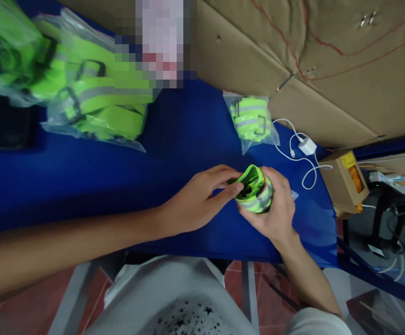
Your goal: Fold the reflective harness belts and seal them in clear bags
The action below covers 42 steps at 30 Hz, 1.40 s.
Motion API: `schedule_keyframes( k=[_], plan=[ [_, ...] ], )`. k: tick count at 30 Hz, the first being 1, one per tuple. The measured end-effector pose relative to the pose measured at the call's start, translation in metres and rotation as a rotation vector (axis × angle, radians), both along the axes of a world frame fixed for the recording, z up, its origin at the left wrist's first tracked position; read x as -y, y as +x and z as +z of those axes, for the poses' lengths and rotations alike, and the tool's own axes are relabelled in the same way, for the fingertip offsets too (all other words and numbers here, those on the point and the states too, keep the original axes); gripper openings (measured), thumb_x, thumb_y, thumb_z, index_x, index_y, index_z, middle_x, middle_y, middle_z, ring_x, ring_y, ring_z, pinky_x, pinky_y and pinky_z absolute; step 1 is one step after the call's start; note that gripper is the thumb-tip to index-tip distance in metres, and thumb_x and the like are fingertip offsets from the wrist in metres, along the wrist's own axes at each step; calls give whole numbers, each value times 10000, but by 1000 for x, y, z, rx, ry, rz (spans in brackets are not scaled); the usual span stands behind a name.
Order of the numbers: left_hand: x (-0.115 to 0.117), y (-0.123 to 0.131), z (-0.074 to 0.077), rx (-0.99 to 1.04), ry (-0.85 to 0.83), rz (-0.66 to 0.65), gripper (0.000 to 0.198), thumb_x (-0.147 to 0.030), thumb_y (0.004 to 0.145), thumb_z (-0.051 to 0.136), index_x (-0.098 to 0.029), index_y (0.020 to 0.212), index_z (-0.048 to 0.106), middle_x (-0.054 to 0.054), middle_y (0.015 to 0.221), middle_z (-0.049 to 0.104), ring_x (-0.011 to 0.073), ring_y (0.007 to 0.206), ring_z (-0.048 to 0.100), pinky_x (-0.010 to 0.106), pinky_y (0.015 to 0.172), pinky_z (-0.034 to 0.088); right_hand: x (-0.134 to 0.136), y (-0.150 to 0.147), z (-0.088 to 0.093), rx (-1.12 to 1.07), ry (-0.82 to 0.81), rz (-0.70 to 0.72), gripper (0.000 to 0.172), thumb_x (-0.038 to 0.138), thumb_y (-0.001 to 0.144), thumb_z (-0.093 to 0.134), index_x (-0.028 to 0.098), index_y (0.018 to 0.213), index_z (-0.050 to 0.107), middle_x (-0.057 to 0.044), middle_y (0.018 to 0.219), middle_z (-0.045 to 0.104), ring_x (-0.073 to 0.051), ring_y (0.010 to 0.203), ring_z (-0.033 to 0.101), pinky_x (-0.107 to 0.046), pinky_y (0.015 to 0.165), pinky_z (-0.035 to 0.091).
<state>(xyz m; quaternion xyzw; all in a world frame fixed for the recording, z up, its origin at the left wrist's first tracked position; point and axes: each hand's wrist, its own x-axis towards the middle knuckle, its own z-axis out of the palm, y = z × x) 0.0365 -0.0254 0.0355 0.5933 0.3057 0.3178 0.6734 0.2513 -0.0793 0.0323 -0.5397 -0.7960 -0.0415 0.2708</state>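
A rolled neon-green strap bundle (254,188) with grey reflective bands is held above the blue table (188,139). Wrapped round its right side is my right hand (275,204). My left hand (205,197) pinches the bundle's left rim between thumb and fingers. The top of the roll faces up, showing folded green layers and something dark inside. Beyond it lies a clear plastic bag (251,118) with a similar green and grey strap bundle and black buckles.
Large bags of green straps (101,97) lie at the back left, near a black object (5,121). A white charger (307,146) with its cable and a cardboard box (342,186) are at the right. Brown cardboard (240,51) borders the table's back.
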Motion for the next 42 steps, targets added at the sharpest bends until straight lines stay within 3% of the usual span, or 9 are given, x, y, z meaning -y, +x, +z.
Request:
schedule_keyframes(
  k=[11, 18, 22, 25, 29, 34, 37, 40, 42],
  plan=[
    [-12, 7, -12, -77, -63, -162, 292, -334, 974, 528, -156, 825, 704, -1, 778, 662, 138, 735, 566, 246, 697, 441, 3, -17, -5, 54, -15, 136, 839, 437, 884, 750, 204, 1583, 347, -167, 1339, 649, -337, 1261, 627, -520, 1036, 560],
    [-9, 3, -5, -61, 23, -263, 393, -414, 1055, 431, -178, 1000, 741, 36, 957, 748, 202, 909, 688, 314, 857, 540, 1, -12, 1, -14, 59, 126, 749, 378, 869, 764, 226, 1523, 431, -136, 1255, 692, -316, 1175, 672, -493, 989, 588],
    [-1, -4, -1, -55, 325, -139, 407, -418, 1031, 546, -244, 1392, 621, 81, 1456, 632, 262, 1361, 581, 409, 1199, 411, 1, -5, 2, -113, 88, 35, 719, 458, 860, 764, 255, 1482, 465, -130, 1228, 681, -325, 1120, 686, -513, 938, 602],
    [1, -3, -9, -59, 374, -16, 594, -443, 918, 734, -260, 1452, 552, 110, 1532, 552, 292, 1416, 523, 450, 1216, 406, 4, -6, 4, -235, 72, -140, 797, 521, 857, 766, 231, 1513, 418, -167, 1308, 614, -334, 1166, 667, -528, 971, 587],
    [4, 4, -18, 35, 143, -49, 866, -479, 755, 894, -267, 1477, 466, 132, 1479, 567, 305, 1302, 603, 451, 1095, 512, 10, -14, 8, -389, -121, -81, 908, 732, 960, 476, 191, 1635, 201, -220, 1490, 485, -332, 1303, 606, -517, 1011, 570],
    [3, 3, -10, 89, -69, -8, 750, -376, 836, 844, -261, 1461, 444, 99, 1378, 635, 265, 1252, 637, 409, 1099, 484, 8, -1, 9, -380, -356, 45, 814, 702, 1028, 186, 211, 1670, 87, -201, 1545, 455, -324, 1356, 571, -508, 991, 576],
    [0, 1, -6, 167, -264, -77, 713, -314, 886, 782, -270, 1487, 401, 91, 1315, 661, 251, 1233, 645, 380, 1046, 510, -1, 19, 11, -404, -260, 71, 802, 759, 986, 322, 249, 1605, 331, -175, 1424, 538, -310, 1169, 649, -470, 872, 608],
    [-2, 3, -7, 188, -450, -117, 781, -331, 880, 783, -287, 1534, 358, 98, 1347, 649, 266, 1260, 631, 393, 1025, 524, -5, 29, 15, -420, -300, 153, 568, 674, 939, 583, 271, 1333, 657, -120, 1270, 631, -283, 1074, 665, -446, 853, 608],
    [-2, 5, -8, 176, -529, -133, 796, -367, 857, 810, -274, 1529, 394, 109, 1375, 643, 278, 1276, 624, 411, 1039, 517, -5, 29, 17, -449, -342, 186, 448, 568, 923, 676, 267, 1253, 706, -104, 1213, 677, -280, 1101, 670, -440, 877, 611]
  ],
)
